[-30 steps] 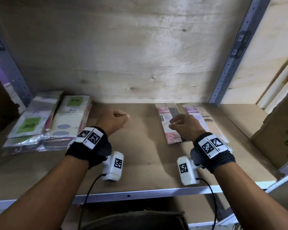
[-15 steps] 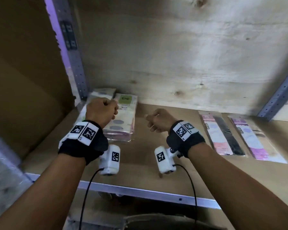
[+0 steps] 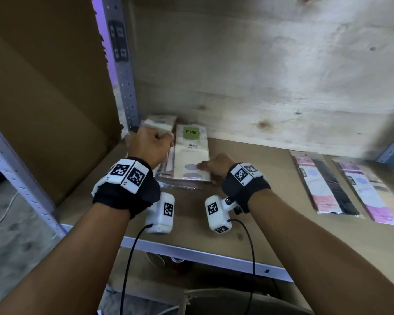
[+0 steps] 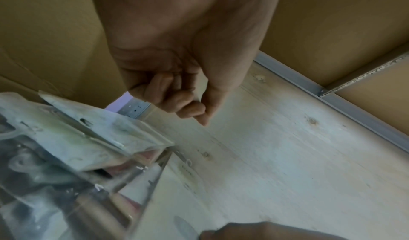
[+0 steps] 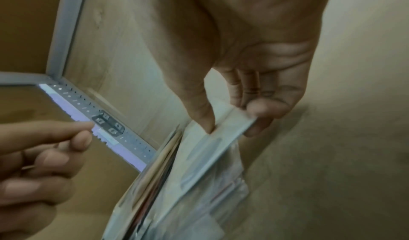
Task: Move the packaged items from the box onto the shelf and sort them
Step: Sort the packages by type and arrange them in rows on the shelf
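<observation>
**right hand pinches the top packet of the left stack**

the right hand (image 3: 216, 165) pinches the near right corner of the cream packet (image 3: 192, 153) with the green label, thumb on top and fingers curled under its edge; the right wrist view shows the grip plainly (image 5: 250, 93). that packet lies on top of a stack of packets (image 3: 168, 171) at the back left of the shelf (image 3: 191, 223), near the grey upright post (image 3: 126, 92). the left hand (image 3: 149, 145) hovers over the left part of the same stack, its fingers curled into a loose fist with the thumb against them; the left wrist view (image 4: 177, 93) shows nothing held in it. a second cream packet (image 3: 158, 123) lies beyond the left hand's knuckles. well apart to the right, a pink and black packet (image 3: 323, 185) and a purple packet (image 3: 369, 192) lie flat, side by side, on the shelf board. brown cardboard (image 3: 50, 98) stands to the left of the post.
</observation>
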A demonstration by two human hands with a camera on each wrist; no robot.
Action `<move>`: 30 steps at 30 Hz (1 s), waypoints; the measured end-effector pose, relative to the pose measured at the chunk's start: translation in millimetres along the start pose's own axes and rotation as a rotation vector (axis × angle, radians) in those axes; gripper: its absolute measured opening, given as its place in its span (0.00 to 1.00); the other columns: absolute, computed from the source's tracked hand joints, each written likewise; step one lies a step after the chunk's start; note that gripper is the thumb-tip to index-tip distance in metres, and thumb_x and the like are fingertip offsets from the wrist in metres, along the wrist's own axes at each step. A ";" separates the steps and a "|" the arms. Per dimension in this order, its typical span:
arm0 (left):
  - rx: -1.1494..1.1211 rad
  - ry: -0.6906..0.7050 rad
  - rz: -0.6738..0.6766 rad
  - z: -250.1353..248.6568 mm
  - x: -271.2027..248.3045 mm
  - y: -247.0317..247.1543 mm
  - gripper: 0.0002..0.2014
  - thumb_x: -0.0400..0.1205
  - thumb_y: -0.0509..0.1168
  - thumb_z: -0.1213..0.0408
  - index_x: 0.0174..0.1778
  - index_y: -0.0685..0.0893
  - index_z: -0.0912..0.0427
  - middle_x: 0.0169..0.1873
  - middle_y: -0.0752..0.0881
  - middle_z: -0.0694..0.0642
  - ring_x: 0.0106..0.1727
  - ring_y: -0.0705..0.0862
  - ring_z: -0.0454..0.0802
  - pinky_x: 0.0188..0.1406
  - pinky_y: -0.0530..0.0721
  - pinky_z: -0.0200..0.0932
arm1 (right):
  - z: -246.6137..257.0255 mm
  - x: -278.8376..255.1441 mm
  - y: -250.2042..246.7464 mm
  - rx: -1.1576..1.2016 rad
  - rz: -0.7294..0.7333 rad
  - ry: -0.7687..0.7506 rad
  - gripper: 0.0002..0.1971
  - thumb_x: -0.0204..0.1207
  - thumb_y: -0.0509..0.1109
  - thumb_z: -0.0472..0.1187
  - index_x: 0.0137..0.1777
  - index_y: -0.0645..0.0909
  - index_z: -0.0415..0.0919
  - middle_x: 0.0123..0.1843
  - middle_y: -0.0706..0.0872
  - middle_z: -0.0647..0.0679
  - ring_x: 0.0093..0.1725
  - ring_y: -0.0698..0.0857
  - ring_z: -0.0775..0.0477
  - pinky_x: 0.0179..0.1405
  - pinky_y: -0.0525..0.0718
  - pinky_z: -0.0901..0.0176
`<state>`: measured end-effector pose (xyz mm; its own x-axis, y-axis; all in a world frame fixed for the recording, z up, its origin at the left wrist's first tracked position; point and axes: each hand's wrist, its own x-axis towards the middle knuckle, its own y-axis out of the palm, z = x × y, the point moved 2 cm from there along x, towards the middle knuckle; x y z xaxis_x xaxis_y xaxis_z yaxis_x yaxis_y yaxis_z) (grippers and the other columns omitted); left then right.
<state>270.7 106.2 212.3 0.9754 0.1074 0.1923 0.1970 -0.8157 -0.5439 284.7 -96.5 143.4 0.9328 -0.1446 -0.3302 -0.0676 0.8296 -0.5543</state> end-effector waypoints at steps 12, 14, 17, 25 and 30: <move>-0.125 -0.065 0.324 -23.4 -21.3 76.7 0.20 0.82 0.66 0.44 0.36 0.86 0.58 0.27 0.87 0.55 0.23 0.84 0.46 0.40 0.87 0.45 | -54.2 -84.2 -87.4 0.276 -0.126 -0.142 0.06 0.77 0.72 0.35 0.52 0.81 0.39 0.45 0.85 0.38 0.40 0.81 0.43 0.28 0.72 0.58; -0.335 -0.212 0.408 -32.4 -30.0 88.8 0.21 0.81 0.69 0.43 0.43 0.84 0.61 0.33 0.86 0.58 0.27 0.86 0.51 0.37 0.91 0.47 | -63.1 -94.0 -102.8 0.315 -0.178 -0.188 0.07 0.76 0.72 0.35 0.53 0.83 0.35 0.45 0.86 0.37 0.41 0.82 0.43 0.34 0.76 0.54; -0.564 -0.324 0.521 -50.4 -42.2 102.0 0.27 0.78 0.72 0.43 0.60 0.81 0.63 0.52 0.83 0.63 0.41 0.91 0.56 0.32 0.90 0.43 | -76.0 -108.4 -123.1 0.318 -0.242 -0.281 0.09 0.77 0.72 0.37 0.53 0.85 0.30 0.45 0.91 0.35 0.38 0.86 0.41 0.41 0.81 0.55; -0.911 -0.366 0.665 -80.7 -51.9 133.8 0.29 0.74 0.76 0.44 0.58 0.79 0.64 0.58 0.80 0.68 0.53 0.91 0.67 0.50 0.91 0.58 | -91.3 -132.6 -133.9 0.225 -0.422 -0.478 0.02 0.77 0.75 0.39 0.45 0.86 0.41 0.37 0.90 0.44 0.28 0.82 0.57 0.31 0.78 0.68; -0.890 -0.339 0.593 -89.2 -49.4 156.9 0.23 0.78 0.74 0.47 0.56 0.83 0.64 0.53 0.90 0.65 0.51 0.93 0.59 0.47 0.92 0.52 | -101.5 -141.1 -123.6 -0.037 -0.458 -0.577 0.09 0.77 0.75 0.39 0.56 0.86 0.46 0.51 0.88 0.49 0.51 0.85 0.57 0.44 0.74 0.82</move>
<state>244.7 -77.8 190.3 0.8948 -0.3945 -0.2090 -0.3158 -0.8902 0.3282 125.6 -233.4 180.9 0.9075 -0.1570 0.3896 0.3712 0.7339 -0.5688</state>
